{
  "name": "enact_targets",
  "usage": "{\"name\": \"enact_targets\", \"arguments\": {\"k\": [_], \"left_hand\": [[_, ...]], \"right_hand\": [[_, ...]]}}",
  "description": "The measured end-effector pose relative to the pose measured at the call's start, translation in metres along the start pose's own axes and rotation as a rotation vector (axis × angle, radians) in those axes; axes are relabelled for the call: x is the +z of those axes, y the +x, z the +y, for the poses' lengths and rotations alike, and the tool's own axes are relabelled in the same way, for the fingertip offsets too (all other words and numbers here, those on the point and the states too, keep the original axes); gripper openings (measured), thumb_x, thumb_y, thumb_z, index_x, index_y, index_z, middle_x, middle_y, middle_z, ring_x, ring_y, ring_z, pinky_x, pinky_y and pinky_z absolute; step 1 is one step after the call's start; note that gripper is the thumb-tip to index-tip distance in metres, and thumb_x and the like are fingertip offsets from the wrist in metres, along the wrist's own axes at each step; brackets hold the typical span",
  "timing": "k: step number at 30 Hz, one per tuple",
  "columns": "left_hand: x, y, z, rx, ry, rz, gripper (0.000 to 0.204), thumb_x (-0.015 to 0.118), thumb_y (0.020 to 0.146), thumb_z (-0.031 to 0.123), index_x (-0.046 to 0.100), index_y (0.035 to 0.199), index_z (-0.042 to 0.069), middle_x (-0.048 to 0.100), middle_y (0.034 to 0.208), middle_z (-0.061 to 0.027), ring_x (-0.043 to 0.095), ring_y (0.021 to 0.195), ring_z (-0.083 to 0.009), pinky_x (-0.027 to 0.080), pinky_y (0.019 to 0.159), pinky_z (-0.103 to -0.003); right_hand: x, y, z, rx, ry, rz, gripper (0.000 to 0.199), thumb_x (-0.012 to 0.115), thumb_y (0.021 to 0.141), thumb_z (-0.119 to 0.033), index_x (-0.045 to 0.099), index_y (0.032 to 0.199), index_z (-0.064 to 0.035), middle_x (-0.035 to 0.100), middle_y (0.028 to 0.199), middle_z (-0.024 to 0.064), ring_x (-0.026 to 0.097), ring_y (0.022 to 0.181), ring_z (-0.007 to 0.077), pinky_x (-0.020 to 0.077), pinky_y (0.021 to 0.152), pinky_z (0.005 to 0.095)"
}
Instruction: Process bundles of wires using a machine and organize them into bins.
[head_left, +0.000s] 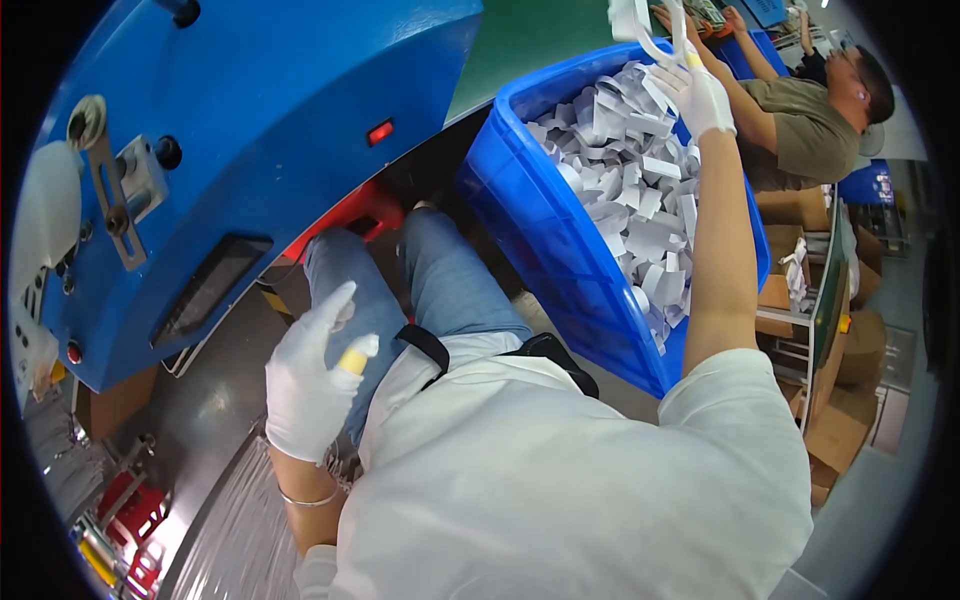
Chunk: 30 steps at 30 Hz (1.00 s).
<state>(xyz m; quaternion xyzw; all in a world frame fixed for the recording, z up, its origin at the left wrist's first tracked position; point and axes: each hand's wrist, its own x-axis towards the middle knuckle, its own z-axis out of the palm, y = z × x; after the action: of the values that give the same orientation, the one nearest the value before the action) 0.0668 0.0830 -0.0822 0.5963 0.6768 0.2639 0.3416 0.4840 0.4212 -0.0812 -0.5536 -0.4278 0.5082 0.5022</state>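
Observation:
My left hand point(308, 388), in a white glove with yellow tape round the thumb, is raised over my left thigh. Its thumb and fingers stand apart with nothing between them. Stretched out to the far right, my right hand point(698, 98) wears the same kind of glove. It grips a curled white strip point(640, 22), which loops above the far end of a blue plastic bin point(540, 235). Many short, bent white strips point(625, 190) fill that bin beneath my right forearm. The right fingertips are partly hidden by the strip.
A large blue machine point(270, 110) with a lit red switch point(380, 132) and a dark screen point(210, 290) stands at the left. Beyond the bin, a person point(810, 130) works at a green bench. Cardboard boxes point(845, 430) and shelving are at right; long thin strips point(240, 520) lie lower left.

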Motion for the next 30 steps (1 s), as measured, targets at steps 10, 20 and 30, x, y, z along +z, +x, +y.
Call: {"name": "enact_targets", "arguments": {"k": [10, 20, 30], "left_hand": [[0.006, -0.010, -0.020, -0.056, 0.024, 0.110, 0.046, 0.072, 0.076, 0.016, 0.059, 0.119, 0.004, 0.066, 0.099, -0.0144, 0.064, 0.090, -0.0245, 0.050, 0.081, -0.033], [0.008, 0.039, 0.037, 0.226, -0.502, 0.121, 0.028, 0.067, 0.084, 0.013, 0.065, 0.109, 0.002, 0.067, 0.103, -0.0120, 0.064, 0.092, -0.0186, 0.049, 0.083, -0.029], [-0.073, 0.010, 0.086, 0.384, -0.484, 0.490, 0.023, 0.062, 0.080, -0.006, 0.067, 0.101, 0.001, 0.065, 0.089, -0.0043, 0.058, 0.074, -0.0083, 0.049, 0.070, -0.022]], "right_hand": [[-0.062, 0.011, 0.105, -0.085, -1.704, 0.155, 0.031, 0.055, 0.081, -0.019, 0.064, 0.111, -0.0171, 0.064, 0.105, 0.0184, 0.060, 0.100, 0.0376, 0.0465, 0.088, 0.0441], [0.088, -0.139, 0.012, -0.702, -0.511, -0.407, 0.009, 0.065, 0.075, -0.013, 0.066, 0.084, -0.0130, 0.062, 0.080, 0.0007, 0.056, 0.071, 0.0129, 0.0448, 0.065, 0.0248], [0.237, -0.227, -0.065, -0.507, 0.201, -0.847, 0.039, 0.065, 0.084, -0.020, 0.056, 0.112, 0.0058, 0.057, 0.118, 0.0158, 0.057, 0.109, 0.0223, 0.0433, 0.096, 0.0329]]}}
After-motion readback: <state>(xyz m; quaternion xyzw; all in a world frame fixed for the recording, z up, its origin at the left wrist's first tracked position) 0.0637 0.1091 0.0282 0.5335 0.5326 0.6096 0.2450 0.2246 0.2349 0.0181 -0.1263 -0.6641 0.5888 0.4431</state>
